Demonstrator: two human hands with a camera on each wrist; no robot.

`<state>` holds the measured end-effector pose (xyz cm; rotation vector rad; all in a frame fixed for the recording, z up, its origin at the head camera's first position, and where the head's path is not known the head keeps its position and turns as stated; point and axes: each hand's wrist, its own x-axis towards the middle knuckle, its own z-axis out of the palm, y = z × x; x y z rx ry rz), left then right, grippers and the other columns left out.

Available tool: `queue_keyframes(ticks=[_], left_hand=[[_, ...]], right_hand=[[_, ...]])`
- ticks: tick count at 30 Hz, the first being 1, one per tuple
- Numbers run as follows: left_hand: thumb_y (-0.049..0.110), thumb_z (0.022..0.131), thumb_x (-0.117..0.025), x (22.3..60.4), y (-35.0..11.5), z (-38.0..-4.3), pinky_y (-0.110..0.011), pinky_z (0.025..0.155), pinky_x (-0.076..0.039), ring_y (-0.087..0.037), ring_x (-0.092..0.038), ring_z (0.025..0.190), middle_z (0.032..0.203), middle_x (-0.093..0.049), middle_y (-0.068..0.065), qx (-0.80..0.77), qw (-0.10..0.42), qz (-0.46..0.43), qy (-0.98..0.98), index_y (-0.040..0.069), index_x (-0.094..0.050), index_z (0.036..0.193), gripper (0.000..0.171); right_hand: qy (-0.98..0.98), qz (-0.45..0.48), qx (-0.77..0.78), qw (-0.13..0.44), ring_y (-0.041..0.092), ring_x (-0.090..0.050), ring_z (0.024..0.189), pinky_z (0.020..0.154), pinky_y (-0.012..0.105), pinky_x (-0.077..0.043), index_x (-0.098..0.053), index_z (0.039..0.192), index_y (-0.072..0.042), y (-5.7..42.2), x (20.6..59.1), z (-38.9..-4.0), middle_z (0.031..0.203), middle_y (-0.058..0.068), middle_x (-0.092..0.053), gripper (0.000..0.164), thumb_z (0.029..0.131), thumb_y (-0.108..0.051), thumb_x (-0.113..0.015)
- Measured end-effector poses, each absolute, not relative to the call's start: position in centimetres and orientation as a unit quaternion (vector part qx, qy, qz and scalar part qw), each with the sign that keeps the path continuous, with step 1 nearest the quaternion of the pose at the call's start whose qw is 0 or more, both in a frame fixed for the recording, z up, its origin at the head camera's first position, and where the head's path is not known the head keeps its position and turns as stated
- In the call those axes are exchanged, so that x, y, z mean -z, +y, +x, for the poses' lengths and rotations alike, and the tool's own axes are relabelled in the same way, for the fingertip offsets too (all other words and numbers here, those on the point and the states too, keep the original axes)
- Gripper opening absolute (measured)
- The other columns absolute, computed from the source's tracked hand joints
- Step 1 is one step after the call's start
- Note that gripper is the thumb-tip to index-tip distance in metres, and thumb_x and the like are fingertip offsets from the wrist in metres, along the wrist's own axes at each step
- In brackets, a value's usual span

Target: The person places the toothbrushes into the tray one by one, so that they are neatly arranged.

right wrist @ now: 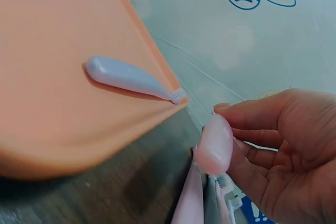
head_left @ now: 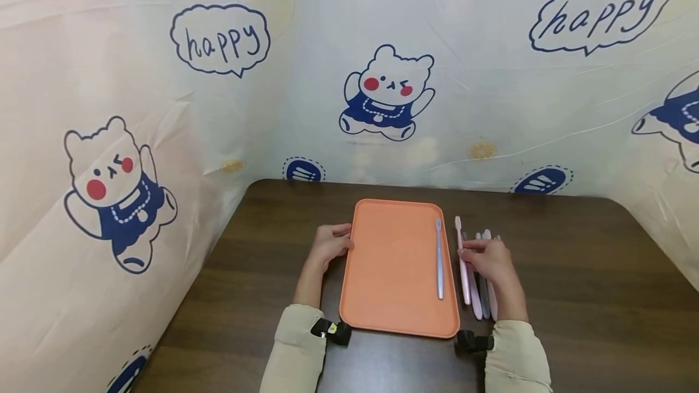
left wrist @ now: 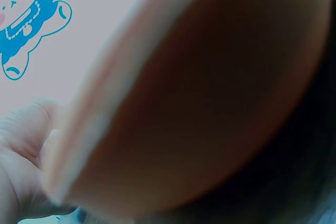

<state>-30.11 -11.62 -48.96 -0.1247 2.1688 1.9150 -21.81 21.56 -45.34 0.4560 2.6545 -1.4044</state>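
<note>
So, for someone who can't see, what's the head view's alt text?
A right hand pinches a pink toothbrush beside an orange tray holding a blue toothbrush, while the left hand holds the tray's left edge. More toothbrushes lie nearby on the table.

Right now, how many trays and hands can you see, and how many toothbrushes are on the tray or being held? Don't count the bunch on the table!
Orange tray: 1
Left hand and right hand: 2
Pale blue toothbrush on the tray: 1
Pink toothbrush being held: 1
Total: 5
</note>
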Motion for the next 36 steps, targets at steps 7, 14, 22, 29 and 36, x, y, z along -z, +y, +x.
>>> queue_keyframes(ticks=[7,14,22,29,36], left_hand=[[-0.012,0.081,-0.063,49.0,-11.5,-30.2,-0.030,0.078,-0.060,-0.032,-0.063,0.128,0.136,-0.065,-0.026,-0.661,0.126,-0.045,0.739,-0.006,-0.061,0.136,0.055],[-0.011,0.081,-0.063,49.0,-11.5,-30.3,-0.030,0.079,-0.060,-0.032,-0.062,0.129,0.136,-0.065,-0.025,-0.659,0.129,-0.046,0.740,-0.005,-0.061,0.136,0.055],[-0.009,0.083,-0.065,48.8,-11.6,-30.2,-0.030,0.080,-0.060,-0.032,-0.061,0.130,0.139,-0.063,-0.025,-0.656,0.135,-0.048,0.741,-0.005,-0.059,0.138,0.056],[-0.009,0.083,-0.064,48.8,-11.4,-30.3,-0.032,0.081,-0.061,-0.033,-0.061,0.131,0.138,-0.063,-0.026,-0.660,0.138,-0.044,0.738,-0.005,-0.059,0.138,0.056],[-0.010,0.083,-0.064,49.0,-11.4,-30.3,-0.030,0.079,-0.061,-0.033,-0.062,0.130,0.137,-0.064,-0.025,-0.657,0.133,-0.050,0.740,-0.005,-0.061,0.137,0.055]], right_hand=[[0.872,0.142,0.467,0.047,0.009,-0.066,0.079,0.072,0.027,-0.060,-0.065,0.127,0.010,21.2,45.4,-21.9,0.113,0.027,-0.070,0.038,0.097,-0.014,-0.063],[0.865,0.147,0.477,0.044,0.011,-0.069,0.085,0.078,0.028,-0.061,-0.065,0.127,0.009,20.7,45.5,-22.1,0.120,0.030,-0.069,0.038,0.096,-0.013,-0.064],[0.864,0.132,0.485,0.040,0.011,-0.069,0.082,0.075,0.029,-0.062,-0.064,0.125,0.013,19.9,45.5,-22.3,0.114,0.030,-0.070,0.037,0.094,-0.008,-0.063],[0.863,0.117,0.491,0.023,0.011,-0.070,0.080,0.073,0.028,-0.062,-0.066,0.122,0.014,19.2,45.7,-22.6,0.109,0.029,-0.072,0.036,0.092,-0.007,-0.067],[0.865,0.126,0.483,0.040,0.017,-0.071,0.085,0.077,0.031,-0.062,-0.066,0.124,0.011,18.6,45.9,-22.8,0.115,0.031,-0.069,0.036,0.093,-0.008,-0.066]])
